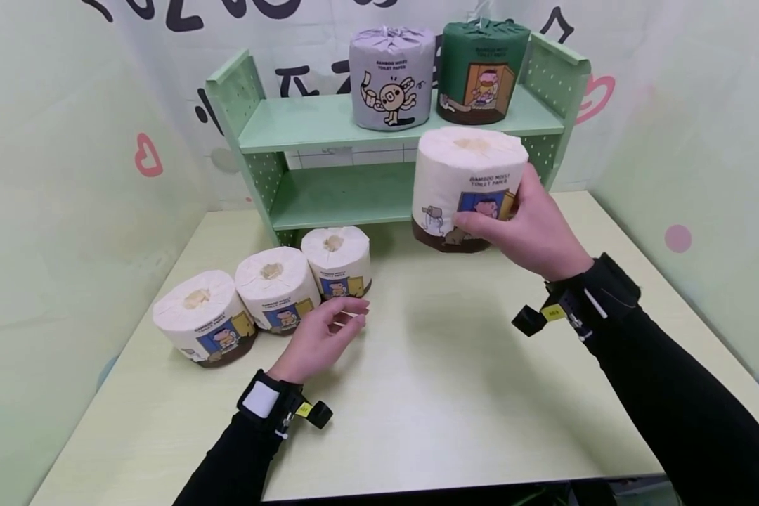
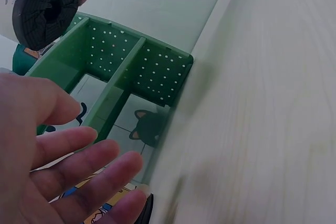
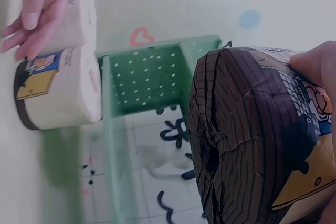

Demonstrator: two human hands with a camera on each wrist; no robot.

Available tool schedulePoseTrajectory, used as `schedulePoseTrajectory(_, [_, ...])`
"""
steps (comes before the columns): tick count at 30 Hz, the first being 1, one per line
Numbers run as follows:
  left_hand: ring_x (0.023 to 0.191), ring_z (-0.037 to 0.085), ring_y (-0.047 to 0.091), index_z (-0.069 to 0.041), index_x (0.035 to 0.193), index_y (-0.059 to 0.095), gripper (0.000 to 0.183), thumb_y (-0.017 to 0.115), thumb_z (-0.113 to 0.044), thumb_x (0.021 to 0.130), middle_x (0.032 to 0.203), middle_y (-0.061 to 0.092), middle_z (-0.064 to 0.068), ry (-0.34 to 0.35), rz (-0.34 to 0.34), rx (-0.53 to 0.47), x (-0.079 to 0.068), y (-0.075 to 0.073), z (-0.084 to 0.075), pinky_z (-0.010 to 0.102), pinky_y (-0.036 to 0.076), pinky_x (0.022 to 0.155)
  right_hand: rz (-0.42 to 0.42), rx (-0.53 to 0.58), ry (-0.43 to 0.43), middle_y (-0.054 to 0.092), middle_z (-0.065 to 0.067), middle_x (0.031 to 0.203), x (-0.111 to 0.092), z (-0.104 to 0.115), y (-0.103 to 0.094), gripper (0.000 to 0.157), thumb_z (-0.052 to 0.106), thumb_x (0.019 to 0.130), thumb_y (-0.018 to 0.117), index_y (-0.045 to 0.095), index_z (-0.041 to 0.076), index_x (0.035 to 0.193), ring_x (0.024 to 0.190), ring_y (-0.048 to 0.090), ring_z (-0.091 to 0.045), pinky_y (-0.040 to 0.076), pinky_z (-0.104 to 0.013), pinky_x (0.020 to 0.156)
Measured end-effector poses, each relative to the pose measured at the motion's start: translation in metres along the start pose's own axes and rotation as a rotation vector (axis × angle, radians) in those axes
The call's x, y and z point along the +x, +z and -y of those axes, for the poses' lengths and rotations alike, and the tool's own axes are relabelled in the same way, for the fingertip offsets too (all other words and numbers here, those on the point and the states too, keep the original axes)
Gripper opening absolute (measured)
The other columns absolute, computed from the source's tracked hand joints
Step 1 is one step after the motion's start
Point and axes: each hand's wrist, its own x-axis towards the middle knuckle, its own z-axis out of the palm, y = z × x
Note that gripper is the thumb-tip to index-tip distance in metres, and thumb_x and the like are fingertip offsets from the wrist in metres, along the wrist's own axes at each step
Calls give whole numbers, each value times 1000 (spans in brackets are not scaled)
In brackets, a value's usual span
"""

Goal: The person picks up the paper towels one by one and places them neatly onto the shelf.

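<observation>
My right hand [image 1: 531, 228] grips a white wrapped toilet paper roll [image 1: 445, 176], held up in front of the green shelf [image 1: 335, 193]. The right wrist view shows the dark brown pleated underside of this roll [image 3: 226, 145] tipped toward the camera. Low over the table, my left hand [image 1: 322, 337] has loosely bent, spread fingers with nothing in them. Beside it stand three more white rolls in a slanting row: a near-left roll [image 1: 205, 320], a middle roll [image 1: 278, 288] and a far roll [image 1: 338, 263]. In the left wrist view the left hand [image 2: 79, 171] shows its palm side.
On the shelf's upper board stand a lilac roll [image 1: 392, 77] and a green roll [image 1: 481, 74], side by side toward the right. The shelf stands at the back of the pale wooden table [image 1: 417, 422]. Printed cloth walls [image 1: 88, 140] enclose the back and sides.
</observation>
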Motion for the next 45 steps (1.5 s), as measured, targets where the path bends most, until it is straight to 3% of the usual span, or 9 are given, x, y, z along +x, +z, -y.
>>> schedulePoseTrajectory(7, [92, 12, 63, -8, 123, 65, 24, 62, -17, 101, 114, 67, -3, -26, 9, -1, -2, -1, 0, 42, 54, 79, -16, -8, -22, 51, -7, 131, 17, 28, 11, 75, 20, 86, 76, 29, 12, 144, 113, 53, -17, 47, -44, 96])
schedulePoseTrajectory(14, [92, 11, 63, -14, 123, 65, 23, 61, -20, 101, 115, 66, -1, -14, 22, 17, 0, -1, -1, 37, 55, 79, -47, -35, 5, 54, -7, 127, 28, 42, 16, 72, 26, 86, 77, 32, 11, 141, 109, 56, -15, 49, -41, 94])
schedulePoseTrajectory(21, [92, 12, 63, -8, 123, 65, 24, 61, -16, 101, 116, 66, 6, 3, 22, -10, 3, 0, -3, 41, 55, 79, -62, -20, 3, 52, -7, 127, 46, 38, 22, 71, 28, 85, 78, 33, 12, 137, 107, 56, -15, 50, -40, 91])
schedulePoseTrajectory(27, [90, 14, 63, -12, 120, 66, 20, 62, -14, 100, 114, 67, 6, 8, 13, -20, 2, 1, -3, 44, 54, 77, -59, -3, 25, 53, -3, 126, 74, 29, 34, 78, 35, 81, 83, 32, 15, 136, 106, 56, -12, 51, -36, 89])
schedulePoseTrajectory(35, [88, 19, 64, -3, 120, 64, 22, 61, -1, 98, 112, 66, 13, -2, 2, 6, 0, 3, -4, 46, 55, 75, -25, -38, 49, 54, -1, 127, 104, 44, 60, 85, 42, 77, 85, 32, 16, 139, 107, 54, -10, 50, -33, 90])
schedulePoseTrajectory(45, [93, 9, 62, -16, 121, 65, 21, 62, -16, 101, 115, 65, -4, 9, 15, -3, -1, -1, -4, 41, 55, 78, -40, -118, 106, 52, 2, 125, 136, 54, 83, 92, 53, 73, 84, 31, 17, 139, 107, 53, -8, 49, -27, 87])
